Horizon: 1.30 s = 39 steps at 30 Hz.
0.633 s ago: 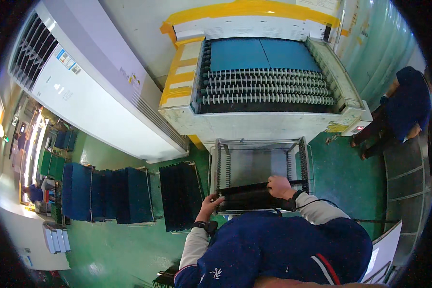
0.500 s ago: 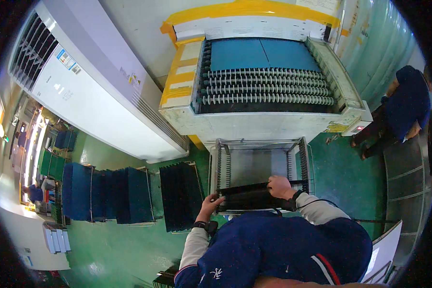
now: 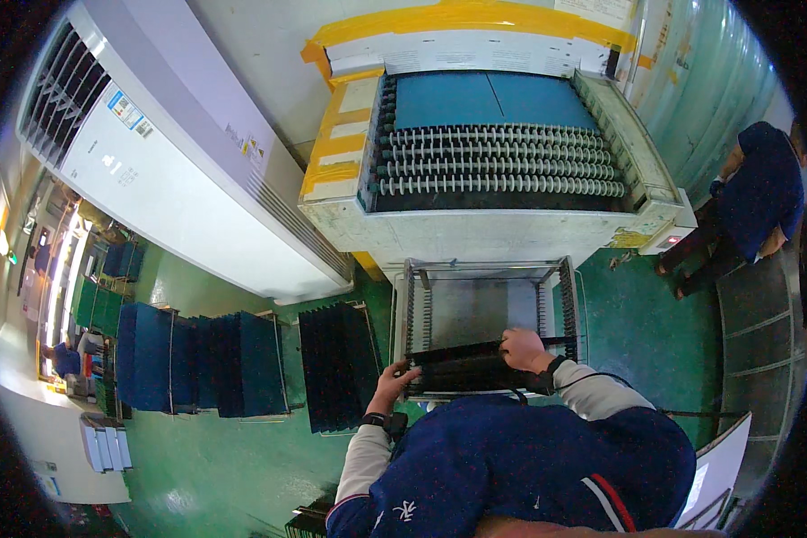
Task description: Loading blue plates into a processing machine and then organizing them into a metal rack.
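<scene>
In front of my body stands a metal slotted rack (image 3: 561,300) with toothed side rails. Thin dark panels (image 3: 462,369) stand close together on edge in its near part. My left hand (image 3: 391,384) grips the left end of a dark panel at the rack's left rail, fingers curled over the edge. My right hand (image 3: 524,350) is closed over the panel's upper edge, right of its middle. The fingertips of that hand are partly hidden behind it. How many panels lie between my fingers I cannot tell.
Beyond the rack is a roller conveyor machine (image 3: 502,169) carrying blue panels (image 3: 448,100). Racks of dark panels (image 3: 336,363) and blue panels (image 3: 143,359) stand on the green floor at left. A tall white air conditioner (image 3: 179,179) leans across the left. A person (image 3: 762,188) stands at far right.
</scene>
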### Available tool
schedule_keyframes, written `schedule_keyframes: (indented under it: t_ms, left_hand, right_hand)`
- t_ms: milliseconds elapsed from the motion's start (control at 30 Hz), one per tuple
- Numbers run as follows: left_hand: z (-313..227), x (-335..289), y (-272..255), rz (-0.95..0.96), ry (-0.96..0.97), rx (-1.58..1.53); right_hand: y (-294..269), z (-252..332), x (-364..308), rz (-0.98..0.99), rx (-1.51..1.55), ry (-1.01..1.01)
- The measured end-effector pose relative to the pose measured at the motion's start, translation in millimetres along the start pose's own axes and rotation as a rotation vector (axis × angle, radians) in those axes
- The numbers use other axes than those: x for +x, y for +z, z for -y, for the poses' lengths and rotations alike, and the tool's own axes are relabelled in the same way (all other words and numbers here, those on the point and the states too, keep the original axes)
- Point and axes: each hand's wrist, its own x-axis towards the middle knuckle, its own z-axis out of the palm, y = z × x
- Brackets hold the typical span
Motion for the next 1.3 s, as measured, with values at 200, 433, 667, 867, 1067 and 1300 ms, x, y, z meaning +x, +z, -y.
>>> schedule_keyframes:
  t_ms: [200,433,667,867,1067,1300]
  left_hand:
    - [7,6,0,-0.003,0.014,0.052]
    - [15,11,-1,-0.005,0.005,0.047]
    - [2,5,1,0.01,-0.013,0.024]
    - [7,6,0,0.009,-0.014,0.005]
    - [0,3,1,-0.003,-0.012,0.033]
    - [8,6,1,-0.016,-0.01,0.011]
  right_hand:
    - [-1,0,0,0.009,-0.007,0.009]
    - [0,0,0,-0.003,-0.015,-0.003]
    - [6,-2,-1,-0.016,-0.008,0.023]
    - [4,-1,0,-0.023,0.006,0.009]
    - [4,-1,-1,-0.022,-0.006,0.005]
    - [5,-1,0,0.007,-0.021,0.025]
